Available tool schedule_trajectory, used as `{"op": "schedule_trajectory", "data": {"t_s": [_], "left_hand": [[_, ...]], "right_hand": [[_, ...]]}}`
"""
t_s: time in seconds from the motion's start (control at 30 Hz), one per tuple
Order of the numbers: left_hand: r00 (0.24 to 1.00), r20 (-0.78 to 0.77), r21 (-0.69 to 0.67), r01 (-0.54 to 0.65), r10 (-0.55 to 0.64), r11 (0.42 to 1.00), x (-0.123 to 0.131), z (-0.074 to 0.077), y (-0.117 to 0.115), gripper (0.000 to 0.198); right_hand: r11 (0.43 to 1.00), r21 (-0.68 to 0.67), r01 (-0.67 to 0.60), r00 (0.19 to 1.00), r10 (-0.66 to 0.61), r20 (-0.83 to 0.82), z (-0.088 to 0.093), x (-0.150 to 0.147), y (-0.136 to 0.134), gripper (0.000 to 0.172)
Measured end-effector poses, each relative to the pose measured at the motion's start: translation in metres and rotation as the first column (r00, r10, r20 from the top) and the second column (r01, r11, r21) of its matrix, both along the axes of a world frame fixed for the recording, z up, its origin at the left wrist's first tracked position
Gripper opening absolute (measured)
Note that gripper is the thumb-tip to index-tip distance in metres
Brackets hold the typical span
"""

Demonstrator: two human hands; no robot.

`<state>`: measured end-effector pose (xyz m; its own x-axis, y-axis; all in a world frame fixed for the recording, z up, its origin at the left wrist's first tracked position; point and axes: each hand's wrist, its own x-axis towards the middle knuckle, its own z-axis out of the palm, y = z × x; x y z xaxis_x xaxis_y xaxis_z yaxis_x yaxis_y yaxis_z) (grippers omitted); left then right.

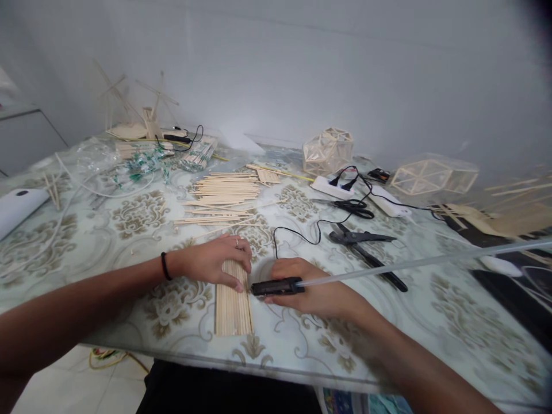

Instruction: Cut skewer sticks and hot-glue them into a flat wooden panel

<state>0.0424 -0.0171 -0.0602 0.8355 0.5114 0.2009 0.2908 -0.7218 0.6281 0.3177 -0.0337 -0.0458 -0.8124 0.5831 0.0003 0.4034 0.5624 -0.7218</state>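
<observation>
Gripping stick mat (234,313) with left hand (219,259), squeezing glue gun (276,287) in right hand (321,299); pliers (350,237) and scissors (361,210) at right, loose sticks (226,188) far.

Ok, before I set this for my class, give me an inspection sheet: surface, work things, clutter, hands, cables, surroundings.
Surface: patterned table, crowded toward the back.
Work things: flat stick panel; black glue gun with a long translucent glue stick at its rear.
Clutter: loose sticks, scissors, pliers, clear plastic wrapping.
Hands: left hand laid on the panel; right hand gripping the glue gun.
Cables: thin black cable looping on the table; plugs in a white power strip.
Surroundings: pale wall behind, tiled floor below.
</observation>
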Motion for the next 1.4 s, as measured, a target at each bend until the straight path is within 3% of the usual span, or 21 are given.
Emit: {"op": "schedule_trajectory", "data": {"t_s": [0.63, 0.83, 1.17, 1.4], "left_hand": [[1.000, -0.004, -0.008, -0.004, 0.004, 1.000, 0.0004, 0.0014, 0.0000, 0.039], [0.997, -0.026, -0.041, -0.069, 0.068, 0.997, 0.0006, -0.0008, -0.0008, 0.047], [0.994, -0.041, -0.061, -0.102, 0.100, 0.993, 0.0011, 0.0035, -0.0033, 0.051], [0.994, -0.047, -0.057, -0.105, 0.102, 0.993, 0.0015, 0.0039, -0.0031, 0.052]], "right_hand": [[0.998, 0.041, 0.050, 0.998, -0.048, -0.030, -0.0065, -0.0006, 0.0012, 0.023], [0.994, 0.084, 0.075, 0.997, -0.074, -0.008, -0.0071, -0.0020, 0.0014, 0.034], [0.976, 0.042, 0.215, 0.973, -0.218, 0.080, -0.0027, -0.0063, -0.0021, 0.024], [0.965, 0.004, 0.261, 0.964, -0.260, 0.052, -0.0043, -0.0091, -0.0006, 0.019]]}}
